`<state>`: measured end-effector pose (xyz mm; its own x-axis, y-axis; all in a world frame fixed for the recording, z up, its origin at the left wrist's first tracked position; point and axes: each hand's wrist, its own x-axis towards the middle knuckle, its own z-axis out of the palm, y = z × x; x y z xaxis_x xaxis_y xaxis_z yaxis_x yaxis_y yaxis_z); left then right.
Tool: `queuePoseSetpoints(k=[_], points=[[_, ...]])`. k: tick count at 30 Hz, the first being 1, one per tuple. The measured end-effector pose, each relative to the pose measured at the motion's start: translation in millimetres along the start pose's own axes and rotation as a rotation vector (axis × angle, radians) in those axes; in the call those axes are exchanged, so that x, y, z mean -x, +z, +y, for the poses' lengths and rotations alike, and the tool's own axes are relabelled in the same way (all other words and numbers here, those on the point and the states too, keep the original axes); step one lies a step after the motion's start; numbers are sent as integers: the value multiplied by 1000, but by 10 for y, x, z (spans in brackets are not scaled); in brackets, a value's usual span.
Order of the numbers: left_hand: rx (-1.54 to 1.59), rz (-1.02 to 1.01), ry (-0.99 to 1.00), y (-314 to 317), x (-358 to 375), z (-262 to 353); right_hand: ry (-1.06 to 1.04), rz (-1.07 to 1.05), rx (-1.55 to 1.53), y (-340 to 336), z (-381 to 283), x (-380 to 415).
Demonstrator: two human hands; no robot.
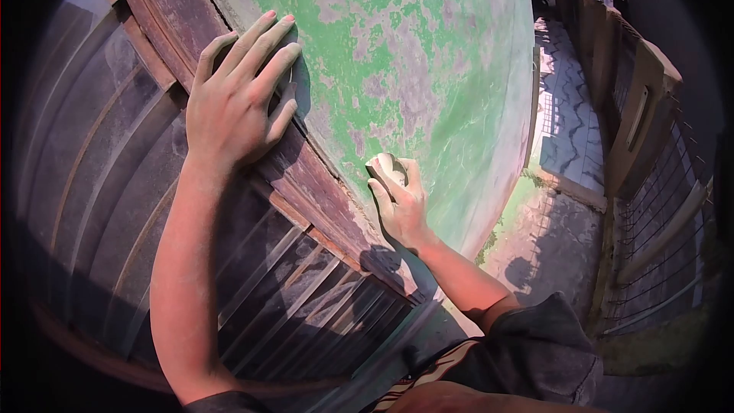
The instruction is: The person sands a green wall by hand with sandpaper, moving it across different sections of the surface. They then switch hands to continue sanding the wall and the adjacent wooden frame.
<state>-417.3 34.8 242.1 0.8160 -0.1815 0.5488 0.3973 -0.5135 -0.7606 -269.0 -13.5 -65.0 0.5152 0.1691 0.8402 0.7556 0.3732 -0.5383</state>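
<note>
Holding pale obj. (390,164) at grn wall (405,69) — R hand (404,205).

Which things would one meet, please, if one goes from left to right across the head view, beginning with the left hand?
Left hand → right hand with a pale object in its grasp → tiled floor → fence post.

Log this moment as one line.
left hand: spread over edge of brown wooden frame and green-painted wall | right hand: gripping small pale pad at green-painted wall | wall surface: patchy
</note>
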Motion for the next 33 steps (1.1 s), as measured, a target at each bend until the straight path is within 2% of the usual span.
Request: queuePoseSetpoints(k=[2,4,7,8,9,11,15,17,18,20,21,23,25,28,30,31,33], points=[[-15,-7,13,-12,0,30,-21,-12,39,-115,229,85],[-36,-19,58,-43,-9,18,181,42,105,-157,516,-38],[-27,-36,44,-42,3,46,294,40,181,-209,469,-491],[-39,-40,36,-44,-2,47,159,97,81,-114,316,-518],[-54,-40,28,-43,-18,39,165,104,86,-21,151,-465],[-48,-42,30,-36,-34,32,-35,41,14,86,-147,-200],[-44,-53,28,-41,-2,36,-16,8,78,-27,36,22],[-52,-51,26,-37,6,37,162,81,174,-72,326,-125],[-55,-51,28,-40,9,39,164,76,172,-127,371,-266],[-55,-47,39,-59,-9,45,478,7,179,-254,408,-529],[-47,-59,34,-67,-9,51,477,16,179,-253,341,-522],[-44,-53,31,-79,-30,45,321,39,16,-165,69,-383],[-26,-71,39,-90,-29,37,83,12,-51,-55,-102,-7],[-18,-56,34,-76,-44,31,49,20,-16,-114,147,90],[-15,-60,29,-77,-26,53,318,170,-72,-121,493,-160],[-10,-64,10,-83,-27,67,324,166,-75,-138,506,-275],[-6,-62,-8,-85,-39,82,541,99,114,-201,433,-491]])
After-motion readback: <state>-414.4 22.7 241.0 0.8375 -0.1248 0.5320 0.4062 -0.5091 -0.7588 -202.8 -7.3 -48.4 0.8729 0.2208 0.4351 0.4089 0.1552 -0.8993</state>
